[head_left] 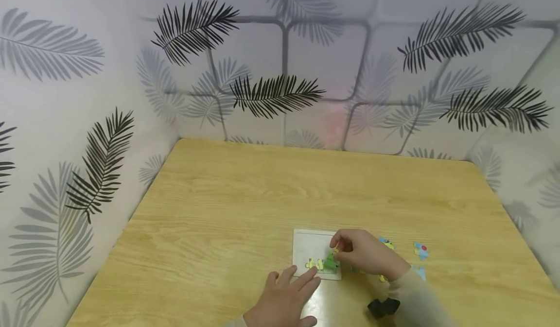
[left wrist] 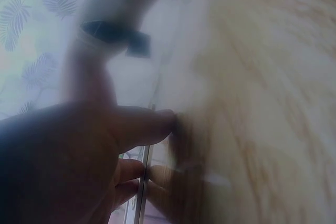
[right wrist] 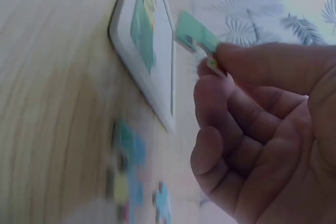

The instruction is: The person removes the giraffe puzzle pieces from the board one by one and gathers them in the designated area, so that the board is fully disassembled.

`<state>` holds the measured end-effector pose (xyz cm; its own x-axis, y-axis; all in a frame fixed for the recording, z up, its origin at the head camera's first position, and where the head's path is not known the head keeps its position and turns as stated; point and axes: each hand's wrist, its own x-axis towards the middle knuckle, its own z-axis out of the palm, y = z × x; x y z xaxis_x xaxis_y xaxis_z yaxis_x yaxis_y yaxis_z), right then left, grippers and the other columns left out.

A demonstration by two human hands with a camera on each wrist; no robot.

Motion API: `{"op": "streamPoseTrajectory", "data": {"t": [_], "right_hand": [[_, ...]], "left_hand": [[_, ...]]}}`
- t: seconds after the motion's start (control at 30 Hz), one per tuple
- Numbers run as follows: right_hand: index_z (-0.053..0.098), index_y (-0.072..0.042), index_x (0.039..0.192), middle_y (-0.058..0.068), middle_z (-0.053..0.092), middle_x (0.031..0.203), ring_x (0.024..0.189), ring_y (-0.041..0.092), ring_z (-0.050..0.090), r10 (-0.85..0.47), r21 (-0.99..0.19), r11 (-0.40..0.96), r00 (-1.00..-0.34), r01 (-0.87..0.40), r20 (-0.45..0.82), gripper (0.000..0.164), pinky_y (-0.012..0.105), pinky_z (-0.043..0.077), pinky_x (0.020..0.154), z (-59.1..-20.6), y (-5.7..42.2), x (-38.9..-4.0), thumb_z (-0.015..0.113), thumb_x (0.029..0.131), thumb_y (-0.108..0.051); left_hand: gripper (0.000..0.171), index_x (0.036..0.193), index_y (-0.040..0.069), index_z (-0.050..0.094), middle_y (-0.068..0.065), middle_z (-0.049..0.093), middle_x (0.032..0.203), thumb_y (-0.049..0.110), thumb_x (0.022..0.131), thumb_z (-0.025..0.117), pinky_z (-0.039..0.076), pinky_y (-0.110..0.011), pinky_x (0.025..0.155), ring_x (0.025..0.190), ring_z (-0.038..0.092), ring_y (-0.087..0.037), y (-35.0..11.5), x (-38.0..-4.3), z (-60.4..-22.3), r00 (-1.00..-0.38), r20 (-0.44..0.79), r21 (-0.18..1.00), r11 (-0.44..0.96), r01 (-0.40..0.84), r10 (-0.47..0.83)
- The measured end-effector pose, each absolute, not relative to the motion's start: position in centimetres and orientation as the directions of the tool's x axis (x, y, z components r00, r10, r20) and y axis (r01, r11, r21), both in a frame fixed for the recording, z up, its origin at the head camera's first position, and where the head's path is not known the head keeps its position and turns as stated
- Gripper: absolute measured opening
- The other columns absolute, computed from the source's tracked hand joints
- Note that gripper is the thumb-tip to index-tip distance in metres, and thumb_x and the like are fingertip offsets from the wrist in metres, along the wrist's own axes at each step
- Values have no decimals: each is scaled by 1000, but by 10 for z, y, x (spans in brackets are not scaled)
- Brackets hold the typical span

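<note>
Between thumb and index finger, my right hand [head_left: 369,253] pinches a green jigsaw puzzle piece [right wrist: 195,32], held tilted above the white puzzle board [head_left: 309,243]. The other fingers of that hand are curled in the right wrist view. Green and yellow pieces [right wrist: 143,32] lie joined along the near side of the board, inside its raised rim. My left hand [head_left: 286,295] has its fingers spread, with fingertips at the board's near edge. In the left wrist view, its thumb [left wrist: 149,124] stretches out close to the tabletop.
Several loose puzzle pieces lie right of the board, among them a blue one with a red spot [head_left: 422,250]; my right forearm partly hides others. A black device [head_left: 383,308] sits at my right wrist. The wooden table [head_left: 218,210] meets leaf-patterned walls behind and at the sides.
</note>
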<state>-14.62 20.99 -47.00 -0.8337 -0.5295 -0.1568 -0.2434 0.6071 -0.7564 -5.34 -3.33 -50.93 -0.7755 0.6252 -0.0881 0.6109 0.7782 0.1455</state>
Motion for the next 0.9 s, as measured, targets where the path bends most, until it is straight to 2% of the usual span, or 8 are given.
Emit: {"op": "streamPoseTrajectory", "data": {"t": [0.2,0.5,0.77,0.9], "right_hand": [[69,-11,97,-4,63,79,70,11,56,-535,-766,615,-813,-189,-230,12,26,48,60,-472,236,-137,76,88,-14],[72,-14,92,-7,64,77,71,8,57,-535,-758,622,-813,-196,-228,7,25,48,65,-474,250,-124,75,86,-11],[72,-16,90,-9,68,85,77,8,60,-526,-710,669,-816,-222,-240,9,26,51,70,-479,249,-114,75,85,-10],[71,-15,88,-10,68,83,75,7,60,-521,-695,678,-824,-239,-225,9,25,51,67,-479,248,-112,74,84,-8]], "left_hand": [[73,151,28,44,12,32,162,64,89,61,44,-55,94,136,43,-27,-33,-52,-510,-769,-133,161,779,606,626],[72,149,28,46,11,34,161,64,89,61,45,-55,92,135,44,-26,-33,-53,-511,-776,-93,152,779,608,623],[71,150,27,46,11,34,161,62,90,61,45,-55,94,135,45,-28,-33,-52,-510,-770,-120,169,778,605,626],[71,150,28,46,11,34,161,64,89,60,45,-55,93,136,44,-27,-33,-53,-509,-775,-120,156,783,602,620]]}}
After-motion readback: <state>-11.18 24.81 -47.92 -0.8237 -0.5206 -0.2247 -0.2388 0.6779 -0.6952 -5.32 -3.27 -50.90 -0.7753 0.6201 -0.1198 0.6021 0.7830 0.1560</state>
